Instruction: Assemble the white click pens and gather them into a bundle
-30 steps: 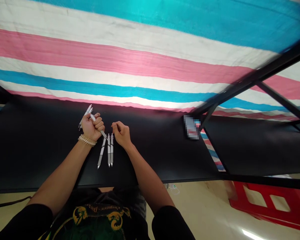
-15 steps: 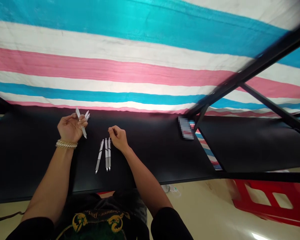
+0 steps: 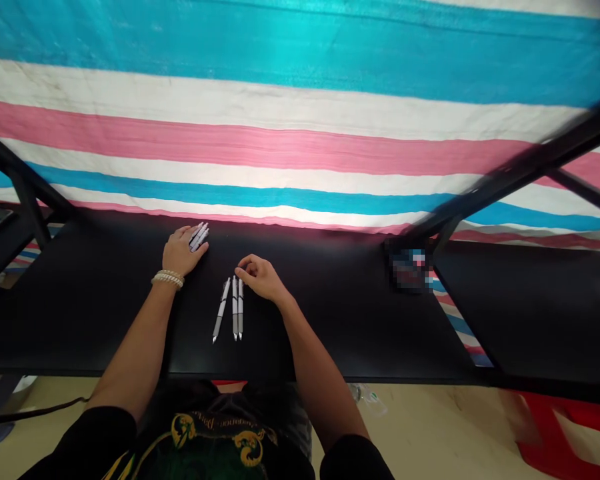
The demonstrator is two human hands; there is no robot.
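My left hand (image 3: 183,251), with a beaded bracelet on its wrist, lies palm down toward the back of the black table. It is closed on several white pens (image 3: 199,237), whose ends poke out between thumb and fingers. Three white pens with grey grips lie nearer to me, tips toward my body: a slanted pen (image 3: 221,310), and a middle pen (image 3: 235,308) beside a right pen (image 3: 241,309), almost parallel. At the top ends of that pair is my right hand (image 3: 261,277), fingers loosely curled with a gap to the thumb; whether the thumb touches a pen is unclear.
The black table (image 3: 340,313) ends at a striped sheet (image 3: 280,153) behind. A blurred-out dark object (image 3: 409,268) rests at the right near a black metal frame (image 3: 520,177). Below on the floor are a red stool (image 3: 545,433) and a clear plastic item (image 3: 373,400).
My left hand has turned from palm up to palm down and lowered the pens to the table. My right hand stays by the three pens, its fingers slightly looser. The camera view has shifted left.
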